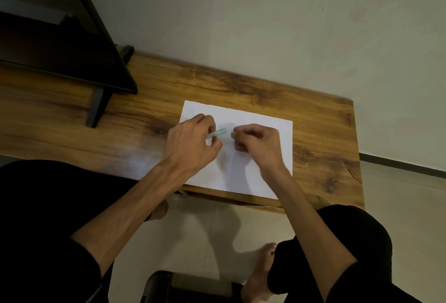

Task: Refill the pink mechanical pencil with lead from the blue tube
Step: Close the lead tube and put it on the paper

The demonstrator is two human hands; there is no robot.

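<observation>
My left hand (193, 141) grips the blue lead tube (218, 132) over a white sheet of paper (253, 119). The tube's free end points right, toward my right hand (257, 141). The right hand hovers just to the right of the tube's tip with its fingers curled in. Whether it pinches anything, such as a cap or a lead, is too small to tell. The pink mechanical pencil is not visible anywhere in the head view.
The paper lies on a wooden table (265, 85) against a pale wall. A dark monitor (60, 37) on a black stand (96, 107) fills the table's left side. My knees and bare feet show below the table's front edge.
</observation>
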